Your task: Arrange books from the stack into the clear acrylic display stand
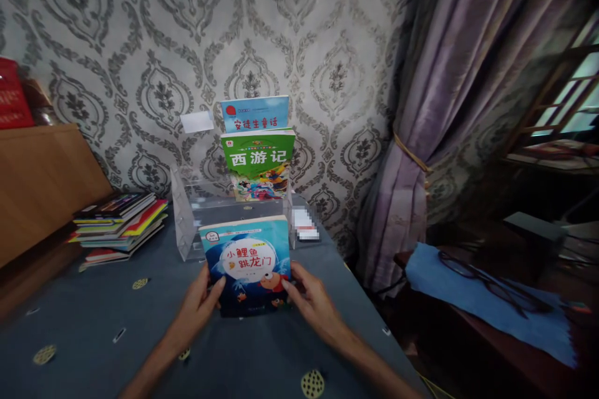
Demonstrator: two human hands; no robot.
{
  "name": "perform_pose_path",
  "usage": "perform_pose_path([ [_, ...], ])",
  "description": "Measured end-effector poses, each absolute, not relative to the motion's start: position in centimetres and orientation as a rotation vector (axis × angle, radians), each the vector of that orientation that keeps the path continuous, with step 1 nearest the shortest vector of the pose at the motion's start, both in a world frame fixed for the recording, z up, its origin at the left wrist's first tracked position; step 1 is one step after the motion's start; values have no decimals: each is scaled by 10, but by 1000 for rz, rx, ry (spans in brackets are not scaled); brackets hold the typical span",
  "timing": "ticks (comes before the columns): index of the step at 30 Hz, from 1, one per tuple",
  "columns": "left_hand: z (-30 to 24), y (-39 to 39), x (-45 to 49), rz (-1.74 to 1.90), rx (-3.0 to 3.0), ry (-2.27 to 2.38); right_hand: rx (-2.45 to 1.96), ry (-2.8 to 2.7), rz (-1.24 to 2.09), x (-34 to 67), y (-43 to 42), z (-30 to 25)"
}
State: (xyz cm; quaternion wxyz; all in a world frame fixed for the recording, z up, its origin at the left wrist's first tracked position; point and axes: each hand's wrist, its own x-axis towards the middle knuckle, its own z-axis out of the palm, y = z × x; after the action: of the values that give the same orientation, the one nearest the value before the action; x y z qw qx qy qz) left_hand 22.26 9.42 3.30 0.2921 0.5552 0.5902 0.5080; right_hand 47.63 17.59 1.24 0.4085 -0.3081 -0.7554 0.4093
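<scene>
Between my two hands is a blue picture book (253, 287) with a red fish on its cover, standing nearly upright and facing me. My left hand (203, 293) grips its left edge, thumb on the cover. On the opposite edge my right hand (311, 293) holds it the same way; the fingers behind the book are hidden. Just beyond it stands a clear acrylic rack (185, 224). A green book (257, 162) leans in the rack's right part, and a light blue book (255, 113) rises behind it.
Several books lie in a stack (116, 224) at the left on the dark cloth-covered table (140, 318). A white card (196, 121) shows above the rack. To the right are a tied curtain (402, 156) and glasses (491, 280) on a blue cloth (435, 274).
</scene>
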Motion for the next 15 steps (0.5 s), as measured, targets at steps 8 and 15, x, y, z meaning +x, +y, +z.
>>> perform_pose_path([
  [8,34,106,223,1400,1477,1518,-762,-1932,1005,474,183,19],
  [15,26,110,224,1470,1471,1482,-761,-1923,991,471,184,13],
])
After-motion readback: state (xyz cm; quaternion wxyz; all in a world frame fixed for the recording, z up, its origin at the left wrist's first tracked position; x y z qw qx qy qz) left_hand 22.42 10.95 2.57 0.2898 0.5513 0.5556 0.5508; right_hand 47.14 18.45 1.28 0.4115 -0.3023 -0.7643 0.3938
